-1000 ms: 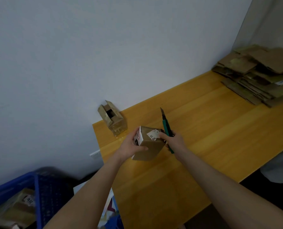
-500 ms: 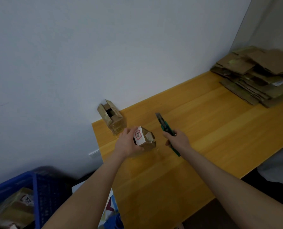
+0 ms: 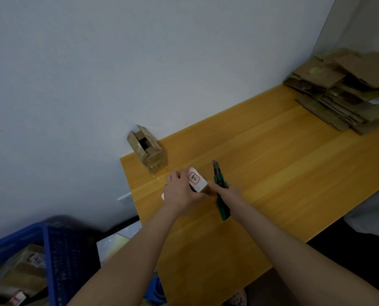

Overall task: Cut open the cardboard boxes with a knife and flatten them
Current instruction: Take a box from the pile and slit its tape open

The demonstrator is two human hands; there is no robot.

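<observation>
Cardboard boxes (image 3: 18, 272) in blue crate (image 3: 51, 257); left fingers (image 3: 172, 176) round small box (image 3: 197, 179), right fingers (image 3: 213, 186) round knife (image 3: 223, 208).

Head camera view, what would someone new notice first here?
The two hands near the left end of the wooden table: the left hand grips a small cardboard box with a red-framed label, the right hand holds a green knife, blade pointing away. A pile of flattened cardboard lies in the far right corner.
</observation>
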